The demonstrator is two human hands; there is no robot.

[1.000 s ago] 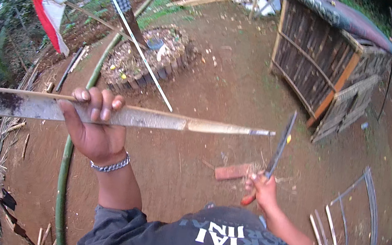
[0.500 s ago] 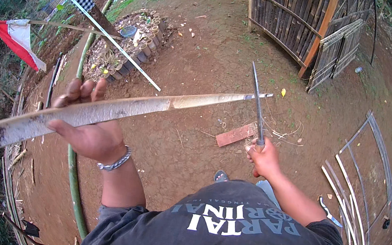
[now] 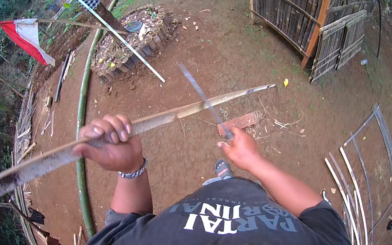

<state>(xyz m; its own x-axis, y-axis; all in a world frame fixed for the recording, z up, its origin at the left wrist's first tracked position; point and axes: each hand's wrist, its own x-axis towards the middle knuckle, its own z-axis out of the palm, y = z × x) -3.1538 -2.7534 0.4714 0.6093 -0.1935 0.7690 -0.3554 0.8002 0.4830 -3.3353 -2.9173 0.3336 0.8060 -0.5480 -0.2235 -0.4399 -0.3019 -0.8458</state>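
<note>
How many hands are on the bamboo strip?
1. The left hand holds the bamboo strip near its middle. The right hand is off it, holding a long knife that crosses above the strip.

— What's the ground (image 3: 208,47) like out here?

— Bare brown dirt. A long green bamboo pole (image 3: 84,120) lies along it on the left, and a brick (image 3: 240,122) sits among dry shavings (image 3: 278,122) in the middle.

— And on the right?

— A bundle of thin bent strips (image 3: 356,178) lies flat, with 1 yellow leaf (image 3: 286,82) farther up.
</note>
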